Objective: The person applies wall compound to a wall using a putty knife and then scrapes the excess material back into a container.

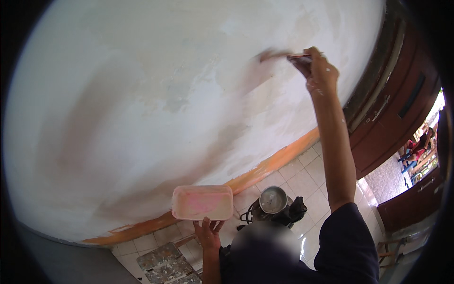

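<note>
My right hand [321, 70] is raised high on the right, closed round the handle of a paintbrush [274, 54]. The brush head is smeared by motion and lies at or close to the white, patchy wall [208, 109]; I cannot tell whether it touches. Low in the middle, my left hand [208, 234] grips the near edge of a shallow, clear-pinkish plastic tub [202, 203]. Inside the tub is a pale coating with a pink patch. Small white spots mark my right hand and forearm.
An orange band [265, 163] runs along the wall's foot above a tiled floor [302, 177]. Below stand a paint-spotted wooden stool [169, 265] and a round metal pot [273, 199] beside dark bags. Brown doors [392, 99] open at right; a person [416, 149] sits outside.
</note>
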Action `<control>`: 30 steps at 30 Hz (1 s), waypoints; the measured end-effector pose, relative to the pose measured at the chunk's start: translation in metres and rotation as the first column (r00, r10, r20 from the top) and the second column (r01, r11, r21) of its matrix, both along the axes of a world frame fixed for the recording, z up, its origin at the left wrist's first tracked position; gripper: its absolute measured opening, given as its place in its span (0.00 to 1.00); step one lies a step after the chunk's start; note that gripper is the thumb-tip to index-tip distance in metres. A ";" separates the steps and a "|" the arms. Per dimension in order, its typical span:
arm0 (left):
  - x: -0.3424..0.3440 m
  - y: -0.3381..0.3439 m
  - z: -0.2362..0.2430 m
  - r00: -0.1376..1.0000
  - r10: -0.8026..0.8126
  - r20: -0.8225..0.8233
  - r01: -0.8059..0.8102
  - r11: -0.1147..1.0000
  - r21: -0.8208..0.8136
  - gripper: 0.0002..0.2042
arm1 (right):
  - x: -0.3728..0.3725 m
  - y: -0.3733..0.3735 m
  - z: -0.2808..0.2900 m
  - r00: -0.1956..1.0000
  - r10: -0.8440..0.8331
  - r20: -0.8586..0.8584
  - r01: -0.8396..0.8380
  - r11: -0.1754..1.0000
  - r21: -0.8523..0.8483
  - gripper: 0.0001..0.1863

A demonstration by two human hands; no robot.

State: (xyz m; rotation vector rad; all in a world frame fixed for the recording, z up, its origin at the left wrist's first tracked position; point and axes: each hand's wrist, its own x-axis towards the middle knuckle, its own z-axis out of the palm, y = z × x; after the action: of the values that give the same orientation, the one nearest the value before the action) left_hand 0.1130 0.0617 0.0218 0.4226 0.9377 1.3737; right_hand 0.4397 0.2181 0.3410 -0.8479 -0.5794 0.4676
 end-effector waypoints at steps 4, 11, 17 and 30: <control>0.003 0.001 -0.001 1.000 0.003 0.003 -0.003 1.000 0.014 0.26 | 0.010 -0.037 -0.037 0.999 -0.022 0.033 0.020 0.998 0.052 0.14; 0.009 0.004 0.004 1.000 -0.004 0.019 0.004 1.000 0.000 0.26 | 0.056 -0.034 -0.193 0.987 -0.126 -0.102 0.074 0.911 -0.405 0.15; 0.010 0.003 0.006 0.999 -0.042 -0.009 0.042 0.999 -0.034 0.24 | 0.042 0.030 -0.039 0.983 0.051 0.176 -0.054 0.998 0.015 0.10; 0.012 0.005 0.010 0.998 -0.029 0.064 0.031 0.999 -0.036 0.28 | 0.051 -0.046 -0.171 0.997 -0.070 0.016 0.071 0.932 -0.356 0.13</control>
State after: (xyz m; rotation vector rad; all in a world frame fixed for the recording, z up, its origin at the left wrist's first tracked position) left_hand 0.1255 0.0670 0.0317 0.3612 0.8999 1.3327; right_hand 0.4912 0.1719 0.1703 -1.2124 -0.4705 0.5146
